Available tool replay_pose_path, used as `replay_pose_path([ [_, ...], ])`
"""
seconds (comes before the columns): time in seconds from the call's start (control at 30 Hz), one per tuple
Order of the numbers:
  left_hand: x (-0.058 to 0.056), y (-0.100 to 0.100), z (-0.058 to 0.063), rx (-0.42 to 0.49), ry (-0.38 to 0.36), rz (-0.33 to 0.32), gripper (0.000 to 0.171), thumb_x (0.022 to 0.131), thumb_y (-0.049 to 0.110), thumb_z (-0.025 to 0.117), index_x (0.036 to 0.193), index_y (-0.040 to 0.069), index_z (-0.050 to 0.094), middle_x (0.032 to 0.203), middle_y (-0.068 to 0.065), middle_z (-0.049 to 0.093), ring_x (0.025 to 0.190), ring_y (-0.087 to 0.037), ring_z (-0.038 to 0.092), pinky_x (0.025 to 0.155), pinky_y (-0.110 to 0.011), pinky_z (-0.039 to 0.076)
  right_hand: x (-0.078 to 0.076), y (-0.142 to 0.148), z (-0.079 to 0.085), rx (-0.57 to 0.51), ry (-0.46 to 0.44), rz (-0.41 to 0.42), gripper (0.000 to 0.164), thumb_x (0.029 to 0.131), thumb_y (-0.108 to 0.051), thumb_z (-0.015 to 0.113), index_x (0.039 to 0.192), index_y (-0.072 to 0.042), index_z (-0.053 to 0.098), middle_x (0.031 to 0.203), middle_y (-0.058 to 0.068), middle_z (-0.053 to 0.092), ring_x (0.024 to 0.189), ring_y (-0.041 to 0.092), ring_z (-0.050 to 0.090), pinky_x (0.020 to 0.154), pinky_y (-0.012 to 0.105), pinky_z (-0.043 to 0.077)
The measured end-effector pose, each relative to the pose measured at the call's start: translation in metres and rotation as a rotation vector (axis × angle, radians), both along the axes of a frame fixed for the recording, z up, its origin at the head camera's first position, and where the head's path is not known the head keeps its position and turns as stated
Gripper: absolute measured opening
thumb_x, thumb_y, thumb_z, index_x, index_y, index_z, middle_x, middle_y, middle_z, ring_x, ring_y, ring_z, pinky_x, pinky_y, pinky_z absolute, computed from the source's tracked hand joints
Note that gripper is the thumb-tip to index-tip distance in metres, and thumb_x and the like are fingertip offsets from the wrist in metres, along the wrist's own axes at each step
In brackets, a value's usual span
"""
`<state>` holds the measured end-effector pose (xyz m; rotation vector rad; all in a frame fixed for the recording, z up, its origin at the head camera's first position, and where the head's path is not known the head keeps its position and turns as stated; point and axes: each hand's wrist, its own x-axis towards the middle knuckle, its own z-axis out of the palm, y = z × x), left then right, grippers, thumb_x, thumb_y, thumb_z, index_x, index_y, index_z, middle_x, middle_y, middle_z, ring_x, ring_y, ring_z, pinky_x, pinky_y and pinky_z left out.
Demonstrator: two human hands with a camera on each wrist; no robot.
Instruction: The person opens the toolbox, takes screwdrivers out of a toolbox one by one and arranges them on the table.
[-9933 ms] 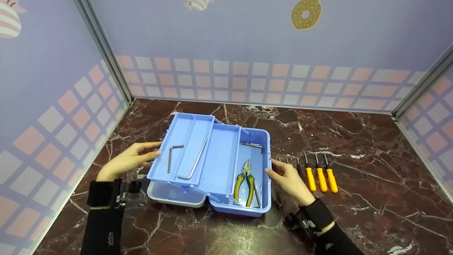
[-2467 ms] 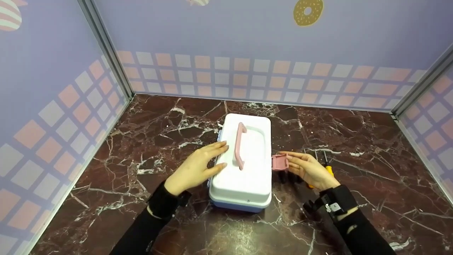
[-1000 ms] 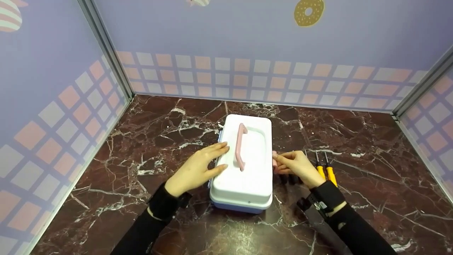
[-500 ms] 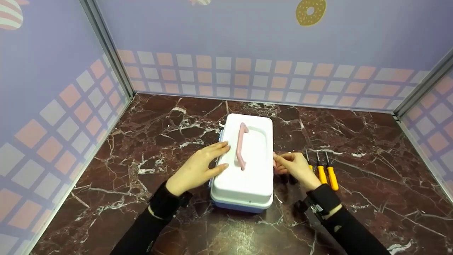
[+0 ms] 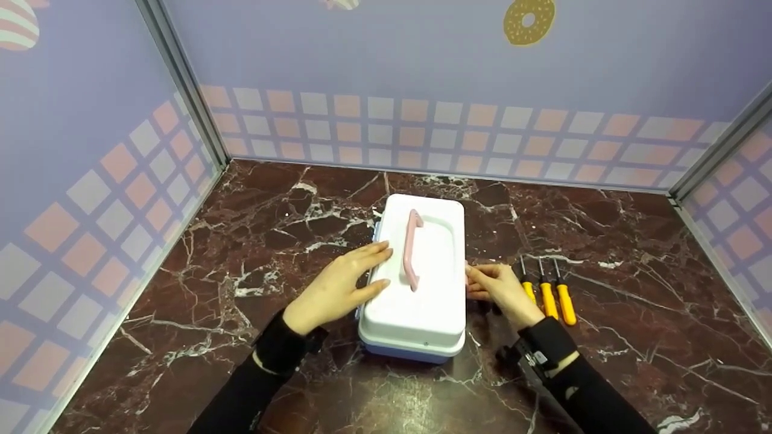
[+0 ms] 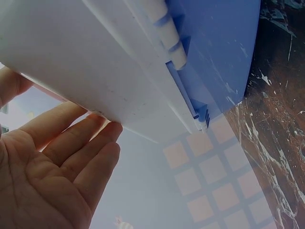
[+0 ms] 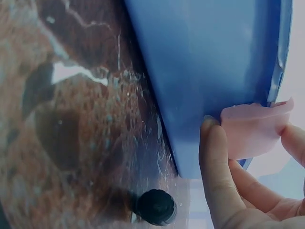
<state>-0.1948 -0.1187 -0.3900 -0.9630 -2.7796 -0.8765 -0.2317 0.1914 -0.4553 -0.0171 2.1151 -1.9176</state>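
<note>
A toolbox with a white lid (image 5: 434, 307) and a blue body (image 7: 190, 62) stands closed on the marble-patterned table. A pink handle (image 5: 409, 250) lies on top of the lid. My left hand (image 5: 332, 286) rests on the lid's left side with fingers extended, and the left wrist view shows its fingertips (image 6: 112, 131) at the lid's edge. On the box's right side, my right hand (image 5: 503, 292) holds the pink latch (image 7: 255, 131), thumb at its top edge and fingers by its lower edge. The latch lies against the box wall. The inside of the box is hidden.
Three yellow-handled screwdrivers (image 5: 566, 304) lie right of my right hand, one partly covered by it. Dark tool handles (image 5: 482, 305) show between hand and box; a black handle end (image 7: 156, 207) is near the box. Patterned walls (image 5: 410, 138) border the table.
Earlier the box stood open, its trays spread, pliers and hex keys inside. The lid then came down. The latch has swung from sticking out to against the wall; lately my right hand shifted slightly.
</note>
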Motion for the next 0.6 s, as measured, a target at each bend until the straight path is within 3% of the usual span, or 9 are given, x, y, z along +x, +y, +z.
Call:
replay_pose_path([
  [0.6, -0.0012, 0.0004, -0.0019, -0.011, 0.011, -0.008, 0.054, 0.098, 0.028, 0.060, 0.143, -0.001, 0.049, 0.153, -0.017, 0.042, 0.142, -0.034, 0.041, 0.119, -0.049, 0.033, -0.0013, 0.0015, -0.0014, -0.062, -0.050, 0.047, 0.041, 0.103, -0.021, 0.053, 0.119, 0.017, 0.056, 0.082, -0.001, 0.066, 0.074, 0.007, 0.067, 0.075, 0.022, 0.061],
])
